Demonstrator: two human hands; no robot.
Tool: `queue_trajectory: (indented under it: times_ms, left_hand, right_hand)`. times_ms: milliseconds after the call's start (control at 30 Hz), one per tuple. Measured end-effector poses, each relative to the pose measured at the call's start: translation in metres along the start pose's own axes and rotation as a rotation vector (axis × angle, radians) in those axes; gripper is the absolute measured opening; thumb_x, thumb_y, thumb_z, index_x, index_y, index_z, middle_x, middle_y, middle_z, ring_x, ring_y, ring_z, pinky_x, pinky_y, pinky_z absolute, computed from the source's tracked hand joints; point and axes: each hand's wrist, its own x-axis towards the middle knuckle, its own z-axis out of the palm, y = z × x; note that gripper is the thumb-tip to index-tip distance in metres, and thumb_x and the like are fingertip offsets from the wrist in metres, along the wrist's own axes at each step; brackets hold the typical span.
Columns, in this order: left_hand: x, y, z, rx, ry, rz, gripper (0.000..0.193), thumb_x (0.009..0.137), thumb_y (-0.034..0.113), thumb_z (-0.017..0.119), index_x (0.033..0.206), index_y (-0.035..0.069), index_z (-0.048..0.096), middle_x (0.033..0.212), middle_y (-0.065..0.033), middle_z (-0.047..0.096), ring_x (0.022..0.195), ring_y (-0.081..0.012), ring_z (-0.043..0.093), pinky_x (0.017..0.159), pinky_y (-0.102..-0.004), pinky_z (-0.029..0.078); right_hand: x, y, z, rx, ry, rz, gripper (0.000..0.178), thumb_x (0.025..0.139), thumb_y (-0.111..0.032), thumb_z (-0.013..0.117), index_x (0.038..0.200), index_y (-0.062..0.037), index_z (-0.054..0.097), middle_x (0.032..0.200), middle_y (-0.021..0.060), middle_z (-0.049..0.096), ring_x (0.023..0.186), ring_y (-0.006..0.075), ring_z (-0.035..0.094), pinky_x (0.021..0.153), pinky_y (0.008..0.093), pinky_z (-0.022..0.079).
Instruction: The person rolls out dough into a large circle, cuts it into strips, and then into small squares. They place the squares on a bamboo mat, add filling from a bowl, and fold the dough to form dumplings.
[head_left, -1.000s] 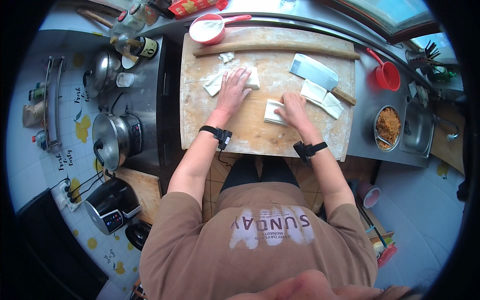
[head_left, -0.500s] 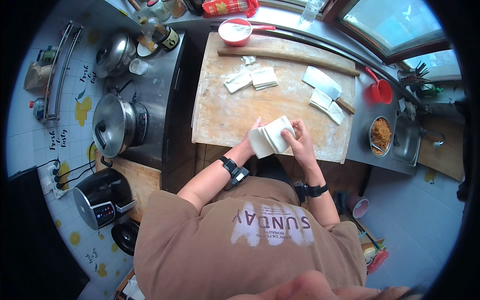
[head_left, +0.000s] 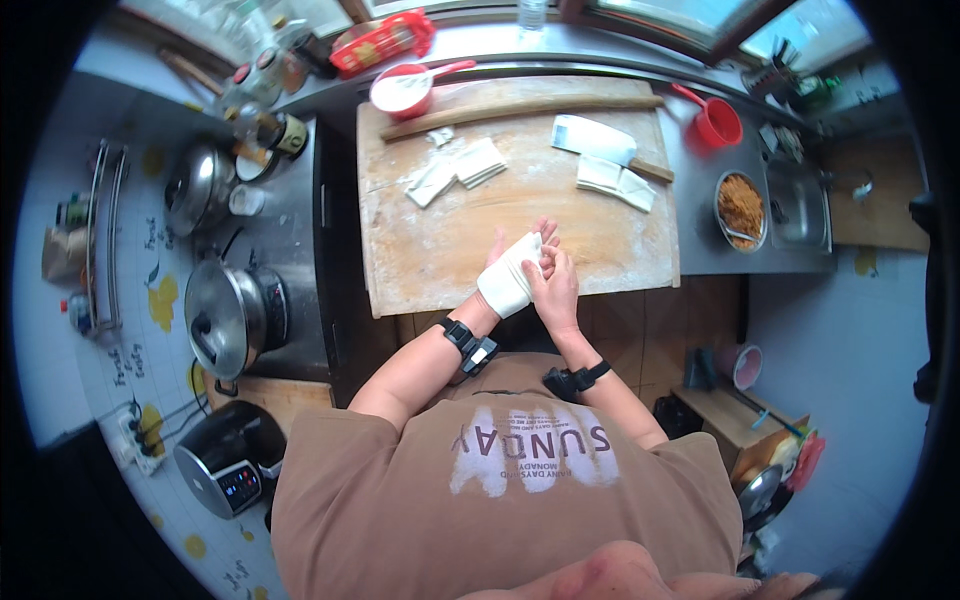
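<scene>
The left hand (head_left: 505, 275) holds a stack of dough squares (head_left: 508, 272) above the bench (head_left: 420, 250), its grip closed round them. The right hand (head_left: 553, 285) pinches their edge. More stacks (head_left: 478, 162) wait there, not yet picked up.

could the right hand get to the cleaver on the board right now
Probably yes, once freed. The right hand is on the dough sheet lying across the left hand; bare wooden board lies between it and the cleaver.
</scene>
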Motion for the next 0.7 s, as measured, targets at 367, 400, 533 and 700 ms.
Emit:
queue_trajectory:
  times_ms: [367, 400, 533, 700]
  left_hand:
    - [0.067, -0.040, -0.021, 0.019, 0.212, -0.056, 0.098, 0.113, 0.085, 0.032, 0.184, 0.018, 0.033, 0.189, -0.0061, 0.036, 0.169, -0.0350, 0.039, 0.140, -0.0586, 0.031]
    - [0.073, -0.043, -0.024, -0.033, 0.147, -0.079, 0.098, 0.113, 0.086, 0.031, 0.184, 0.018, 0.033, 0.190, -0.0063, 0.035, 0.169, -0.0355, 0.040, 0.140, -0.0591, 0.031]
    - [0.087, -0.053, -0.036, -0.099, 0.056, -0.116, 0.101, 0.112, 0.088, 0.028, 0.184, 0.017, 0.032, 0.190, -0.0080, 0.034, 0.168, -0.0370, 0.041, 0.138, -0.0603, 0.035]
    - [0.085, -0.056, -0.035, -0.009, 0.003, -0.149, 0.110, 0.108, 0.094, 0.024, 0.185, 0.015, 0.032, 0.190, -0.0153, 0.034, 0.166, -0.0395, 0.045, 0.137, -0.0616, 0.036]
  right_hand:
    - [0.045, 0.053, -0.052, -0.060, 0.058, -0.059, 0.037, 0.093, -0.021, 0.095, 0.113, -0.0021, 0.070, 0.109, 0.0151, 0.073, 0.095, 0.0294, 0.074, 0.087, 0.0421, 0.061]
    - [0.050, 0.054, -0.058, -0.036, 0.011, 0.009, 0.038, 0.093, -0.022, 0.096, 0.112, -0.0020, 0.070, 0.110, 0.0151, 0.073, 0.096, 0.0295, 0.074, 0.087, 0.0420, 0.061]
    - [0.060, 0.058, -0.078, -0.024, -0.129, 0.149, 0.043, 0.091, -0.021, 0.096, 0.114, -0.0005, 0.066, 0.104, 0.0215, 0.077, 0.095, 0.0396, 0.077, 0.087, 0.0473, 0.062]
    - [0.079, 0.088, -0.090, 0.205, -0.099, 0.086, 0.029, 0.095, -0.015, 0.093, 0.107, 0.0004, 0.072, 0.100, 0.0131, 0.080, 0.090, 0.0234, 0.077, 0.083, 0.0385, 0.062]
